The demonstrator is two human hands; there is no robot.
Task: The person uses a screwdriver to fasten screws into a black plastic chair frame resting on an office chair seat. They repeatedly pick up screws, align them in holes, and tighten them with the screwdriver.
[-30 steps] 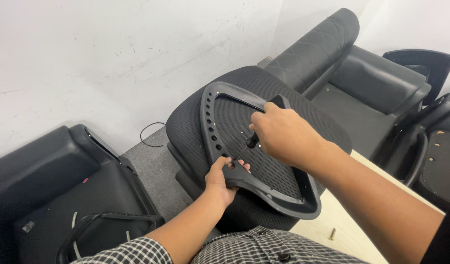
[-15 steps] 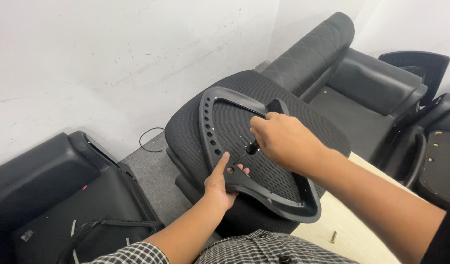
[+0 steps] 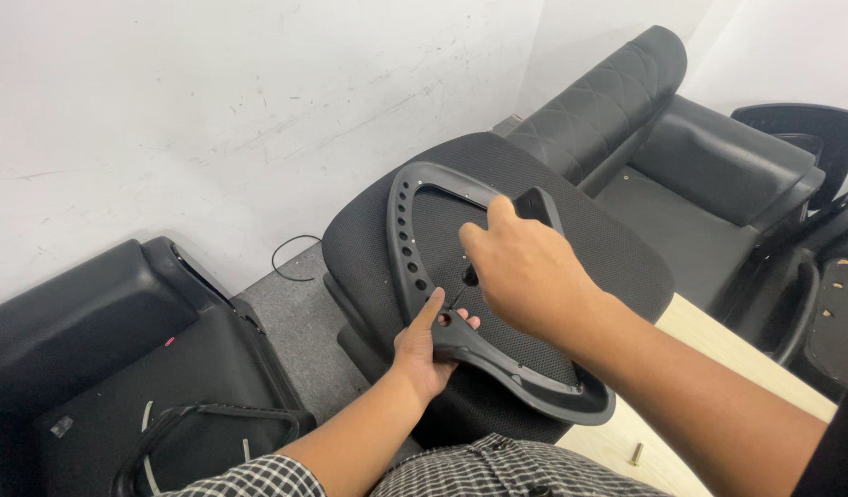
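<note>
A grey plastic chair frame with a row of holes and a mesh centre rests on a black fabric seat cushion. My left hand grips the frame's lower edge from beneath, thumb lying up along the rim beside a screw hole. My right hand is closed on a small dark tool. The tool's thin shaft points down at that hole, just above my left fingers. The tool's tip is too small to make out.
Black moulded chair shells lie on the grey floor at left. A quilted black backrest and padded seat stand at right. A loose bolt lies on a pale wooden board. A cable loops by the white wall.
My right hand has shifted down from the frame's upper part toward the hole by my left hand, tool pointing at it. My left thumb has stretched up along the rim.
</note>
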